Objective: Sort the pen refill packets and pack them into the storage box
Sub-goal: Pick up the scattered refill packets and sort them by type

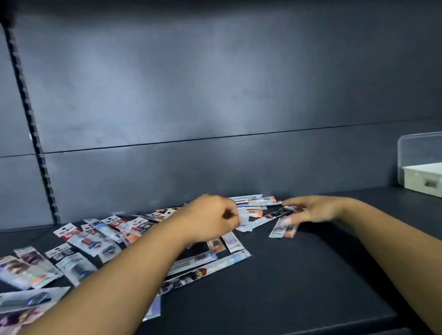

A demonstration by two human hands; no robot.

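Several pen refill packets (85, 241) lie scattered over the left and middle of the dark shelf (310, 278); they are blurred. My left hand (212, 216) is over the middle of the pile, with curled fingers pinching a small white packet (244, 218). My right hand (316, 208) reaches in from the right, its fingers stretched out and resting on a few packets (283, 227) near the back. The storage box (431, 179) is white, with a clear lid (418, 148) standing up behind it, at the far right of the shelf.
A dark back panel (211, 103) closes the shelf behind the pile. A slotted upright rail (30, 121) runs down the left side. Bare dark shelf surface lies between the packets and the box.
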